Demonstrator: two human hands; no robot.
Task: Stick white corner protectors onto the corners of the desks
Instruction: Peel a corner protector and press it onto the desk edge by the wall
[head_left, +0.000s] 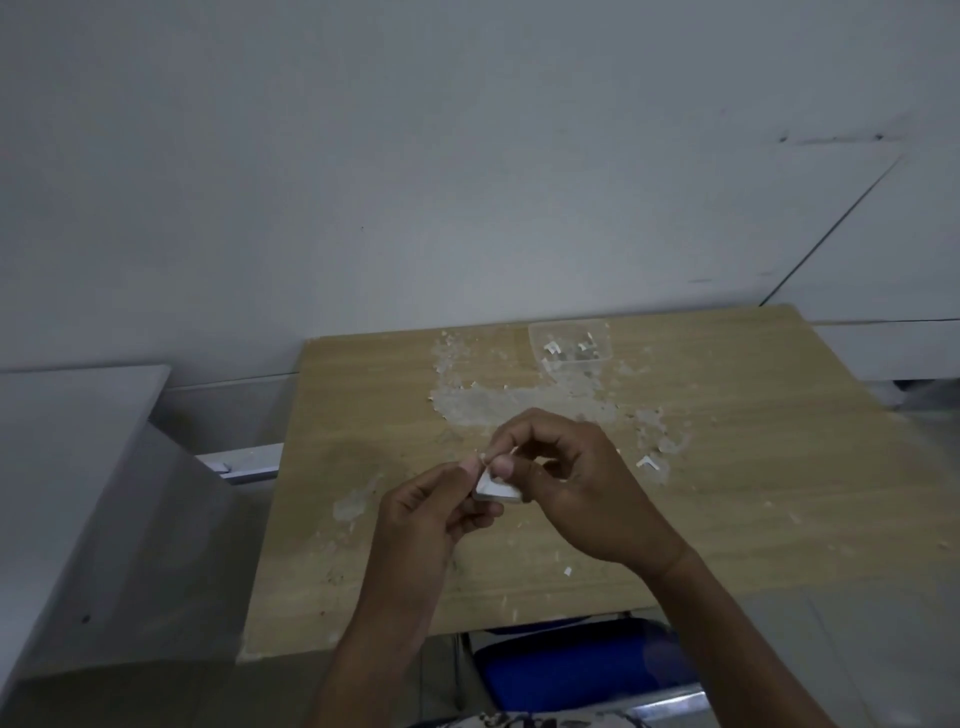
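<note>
Both hands up over the middle of the desk (363, 467), working one white corner protector (497, 491) between them.

Left hand (423, 519): fingers curled, thumb and forefinger pinching the protector's left edge. Held clear of the desktop, as far as can be told.

Right hand (576, 483): fingers curled in, thumb and forefinger tips nipping at the protector's top edge, close against the left thumb. Whether a backing strip sits between them is too small to tell.

Desk: pale wood grain, back edge against a white wall (415, 182). Surface littered with translucent scraps (483, 400), thickest behind the hands, a thinner patch to the left. One loose white L-shaped piece (645, 461) lies on the desk just right of the right hand.

Clear plastic tub (569, 345) at the far edge of the desk, well apart from the hands, with several small white pieces inside.

Blue chair seat (571, 665) tucked under the near edge. Grey cabinet (78, 493) stands to the left.
</note>
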